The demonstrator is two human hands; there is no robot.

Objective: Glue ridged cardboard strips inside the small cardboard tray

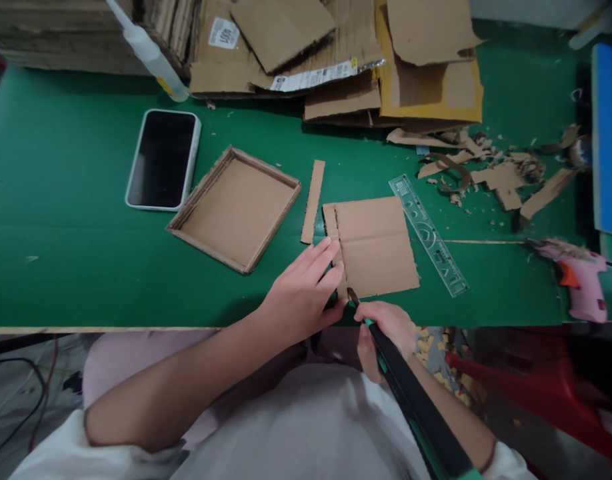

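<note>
My left hand [306, 283] lies with its fingers stretched across a narrow cardboard strip [331, 223] at the left edge of a square cardboard piece [379, 247]. Near the strip's lower end, my right hand [391, 330] is closed around a cutter [386, 347] with a long black and green handle. Its dark tip meets the cardboard beside my left fingers; the exact contact is too small to tell. A loose cardboard strip [313, 200] lies just left of the square. Farther left is a shallow cardboard tray [272, 175] with raised edges.
A clear ruler [429, 233] lies right of the square. Cardboard scraps [506, 183] and a pink glue gun [583, 280] are farther right. A phone [163, 160] lies left, below a white squeeze bottle [153, 57]. Stacked cardboard [286, 30] fills the back of the green table [61, 267].
</note>
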